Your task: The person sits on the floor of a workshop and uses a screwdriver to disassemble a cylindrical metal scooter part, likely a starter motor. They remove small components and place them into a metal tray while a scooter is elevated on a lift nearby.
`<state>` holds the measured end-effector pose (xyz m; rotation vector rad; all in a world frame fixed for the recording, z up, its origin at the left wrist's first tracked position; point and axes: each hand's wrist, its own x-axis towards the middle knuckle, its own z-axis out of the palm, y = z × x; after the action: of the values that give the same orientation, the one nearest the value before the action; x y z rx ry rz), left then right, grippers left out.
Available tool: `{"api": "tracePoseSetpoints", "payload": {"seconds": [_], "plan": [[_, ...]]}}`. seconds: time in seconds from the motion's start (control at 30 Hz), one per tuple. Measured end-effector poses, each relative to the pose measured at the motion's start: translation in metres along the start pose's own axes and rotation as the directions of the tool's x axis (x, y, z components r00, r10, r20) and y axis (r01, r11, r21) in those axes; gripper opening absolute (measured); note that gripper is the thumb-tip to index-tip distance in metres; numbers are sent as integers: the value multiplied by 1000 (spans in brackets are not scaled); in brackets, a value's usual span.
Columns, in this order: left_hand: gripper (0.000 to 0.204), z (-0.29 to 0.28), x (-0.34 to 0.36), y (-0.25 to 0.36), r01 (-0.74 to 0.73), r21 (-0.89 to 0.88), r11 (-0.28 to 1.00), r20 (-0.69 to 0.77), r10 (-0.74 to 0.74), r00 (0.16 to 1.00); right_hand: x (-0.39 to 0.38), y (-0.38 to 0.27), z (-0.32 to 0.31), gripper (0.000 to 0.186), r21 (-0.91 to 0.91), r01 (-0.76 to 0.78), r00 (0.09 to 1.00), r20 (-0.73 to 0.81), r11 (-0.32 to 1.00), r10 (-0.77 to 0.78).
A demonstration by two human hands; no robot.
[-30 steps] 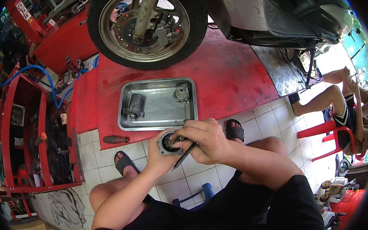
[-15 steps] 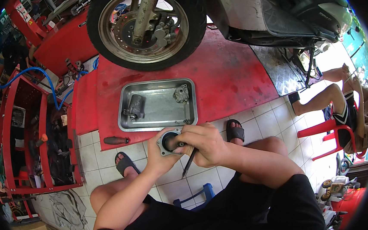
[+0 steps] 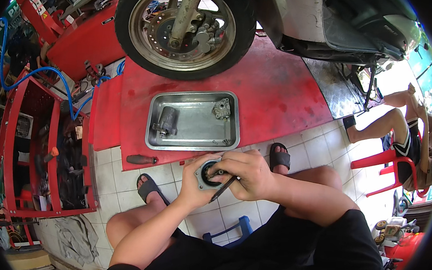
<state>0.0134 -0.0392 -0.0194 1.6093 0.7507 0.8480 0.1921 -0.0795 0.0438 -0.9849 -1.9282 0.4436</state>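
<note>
Centrally, the left hand (image 3: 195,190) grips a round metal housing (image 3: 204,185) just off the near edge of the table (image 3: 285,95), mouth upward, apparently steadied for the right hand (image 3: 253,174), which clasps a dark tool (image 3: 223,189) and reaches to that mouth. A steel tray (image 3: 196,114) seemingly corrals parts (image 3: 168,121); tiled floor (image 3: 303,153) lies below.

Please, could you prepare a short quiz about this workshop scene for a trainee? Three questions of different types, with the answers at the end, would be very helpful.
1. Which hand holds the round metal housing?
2. Fill in the blank: as the picture shows it, the cylindrical part lies in the ____ half of the metal tray.
3. True or false: the dark-handled tool lies inside the tray.

Key:
1. The left hand.
2. Left.
3. False; it lies outside, on the red platform.
</note>
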Motion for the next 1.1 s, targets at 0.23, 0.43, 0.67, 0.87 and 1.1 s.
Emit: {"api": "tracePoseSetpoints", "payload": {"seconds": [0.23,0.43,0.67,0.87,1.1], "plan": [[55,-11,4,20,-106,77,991,61,101,993,5,-3,-4,26,83,92,996,6,992,-93],[50,-1,-5,39,-135,-25,990,30,136,990,6,-3,-3,23,127,179,982,-75,976,-170],[48,-14,-2,43,-141,24,990,193,134,972,0,-2,-3,26,140,217,976,-34,966,-214],[47,-21,3,52,-166,54,985,235,149,961,-1,-7,-5,24,178,181,983,-2,967,-184],[47,-18,2,52,-236,-15,972,258,232,938,-5,-9,0,24,220,217,976,-22,951,-218]]}}
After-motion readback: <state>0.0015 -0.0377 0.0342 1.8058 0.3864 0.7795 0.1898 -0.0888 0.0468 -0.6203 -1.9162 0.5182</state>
